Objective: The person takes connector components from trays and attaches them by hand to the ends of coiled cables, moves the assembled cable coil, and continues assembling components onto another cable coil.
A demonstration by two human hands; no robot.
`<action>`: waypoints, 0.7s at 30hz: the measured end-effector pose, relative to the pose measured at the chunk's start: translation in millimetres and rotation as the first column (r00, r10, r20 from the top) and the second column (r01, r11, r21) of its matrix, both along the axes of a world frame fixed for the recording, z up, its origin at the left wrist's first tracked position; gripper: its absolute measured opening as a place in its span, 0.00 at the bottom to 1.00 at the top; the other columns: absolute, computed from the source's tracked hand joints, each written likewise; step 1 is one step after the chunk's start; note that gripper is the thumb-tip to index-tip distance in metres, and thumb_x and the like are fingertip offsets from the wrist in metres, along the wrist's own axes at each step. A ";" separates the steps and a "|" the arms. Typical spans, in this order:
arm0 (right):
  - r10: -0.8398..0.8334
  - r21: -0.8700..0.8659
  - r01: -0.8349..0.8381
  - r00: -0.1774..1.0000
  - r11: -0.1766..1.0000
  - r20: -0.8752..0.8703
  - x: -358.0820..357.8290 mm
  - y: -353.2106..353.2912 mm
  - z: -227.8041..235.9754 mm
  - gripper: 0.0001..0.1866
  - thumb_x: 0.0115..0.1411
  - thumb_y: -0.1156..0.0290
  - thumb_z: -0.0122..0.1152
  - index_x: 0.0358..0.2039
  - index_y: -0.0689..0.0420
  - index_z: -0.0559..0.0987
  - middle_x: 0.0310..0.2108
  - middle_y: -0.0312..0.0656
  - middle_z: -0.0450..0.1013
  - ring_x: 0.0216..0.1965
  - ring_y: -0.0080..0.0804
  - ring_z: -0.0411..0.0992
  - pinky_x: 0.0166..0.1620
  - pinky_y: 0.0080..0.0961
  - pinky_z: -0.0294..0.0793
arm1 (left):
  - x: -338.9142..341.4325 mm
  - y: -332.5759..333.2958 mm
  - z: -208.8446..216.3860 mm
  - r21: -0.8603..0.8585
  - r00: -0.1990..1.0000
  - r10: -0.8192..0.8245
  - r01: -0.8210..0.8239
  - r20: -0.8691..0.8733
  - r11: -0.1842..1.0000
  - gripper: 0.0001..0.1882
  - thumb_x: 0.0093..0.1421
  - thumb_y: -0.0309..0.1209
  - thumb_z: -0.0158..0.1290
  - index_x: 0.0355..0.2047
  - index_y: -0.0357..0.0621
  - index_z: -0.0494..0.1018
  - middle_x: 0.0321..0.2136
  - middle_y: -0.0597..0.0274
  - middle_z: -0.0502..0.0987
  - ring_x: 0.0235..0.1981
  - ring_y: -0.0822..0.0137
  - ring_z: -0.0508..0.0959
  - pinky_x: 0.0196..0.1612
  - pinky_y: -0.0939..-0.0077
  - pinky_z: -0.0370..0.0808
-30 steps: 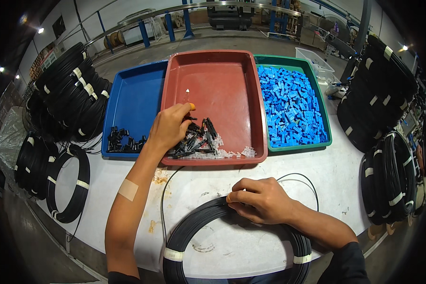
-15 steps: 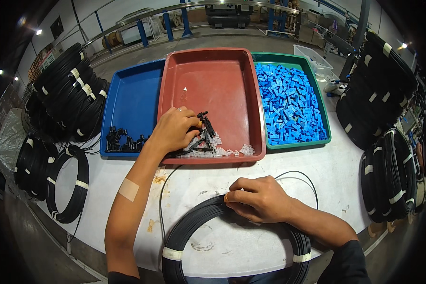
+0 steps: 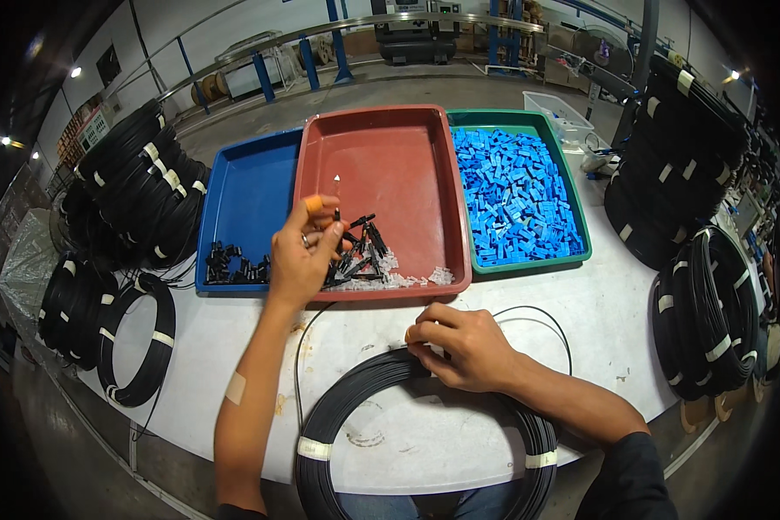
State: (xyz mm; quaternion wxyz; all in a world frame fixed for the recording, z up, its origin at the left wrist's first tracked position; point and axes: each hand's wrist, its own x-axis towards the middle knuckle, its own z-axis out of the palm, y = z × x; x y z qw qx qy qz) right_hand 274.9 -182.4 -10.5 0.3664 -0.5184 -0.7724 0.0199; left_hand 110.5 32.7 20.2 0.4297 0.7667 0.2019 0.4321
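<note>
My left hand (image 3: 308,251) is raised over the red tray's near left part, thumb and fingers closed on a small black connector (image 3: 338,213). Orange tape wraps one of its fingers. Below it lie more black connectors (image 3: 371,251) mixed with small clear plastic pieces (image 3: 442,276). My right hand (image 3: 464,347) is at the top of a large black cable coil (image 3: 325,407), its fingers pinched together. A thin loose cable (image 3: 548,319) curves in behind this hand and seems to run into its fingers; the pinched end itself is hidden.
The red tray (image 3: 460,208) stands between a blue tray (image 3: 206,208) with black parts (image 3: 234,264) and a green tray (image 3: 587,234) full of blue clips (image 3: 524,199). Stacked cable coils flank the white table (image 3: 208,364) at left (image 3: 139,191) and right (image 3: 680,156).
My left hand has lifted out of the pile in the red tray, holding a black connector. My right hand has risen slightly off the coil's top. The whole view has shifted a little.
</note>
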 end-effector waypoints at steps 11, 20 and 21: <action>-0.013 0.030 0.024 0.950 0.999 -0.311 6.7 3.2 -5.3 0.06 0.56 0.77 0.63 0.35 0.59 0.80 0.34 0.44 0.77 0.30 0.38 0.77 0.34 0.30 0.77 | -7.1 -87.4 -15.0 -0.037 0.973 -0.229 0.229 -0.009 0.973 0.15 0.62 0.20 0.60 0.50 0.36 0.74 0.37 0.55 0.83 0.36 0.69 0.85 0.42 0.75 0.82; -0.029 -0.143 -0.044 0.882 0.989 -0.470 9.1 -4.0 4.8 0.06 0.61 0.76 0.64 0.38 0.63 0.81 0.34 0.43 0.78 0.30 0.28 0.75 0.34 0.24 0.75 | -14.3 -92.9 -31.5 -0.113 0.960 -0.278 0.279 0.021 0.954 0.17 0.63 0.22 0.60 0.52 0.35 0.73 0.39 0.52 0.83 0.36 0.66 0.86 0.40 0.77 0.82; -0.024 -0.124 -0.034 0.898 0.992 -0.439 8.7 -4.1 5.4 0.05 0.61 0.77 0.65 0.38 0.63 0.81 0.34 0.43 0.77 0.30 0.28 0.75 0.34 0.24 0.75 | -14.1 -94.5 -30.1 -0.181 0.949 -0.303 0.314 0.086 0.932 0.18 0.64 0.22 0.60 0.53 0.35 0.72 0.40 0.51 0.83 0.36 0.66 0.86 0.40 0.77 0.82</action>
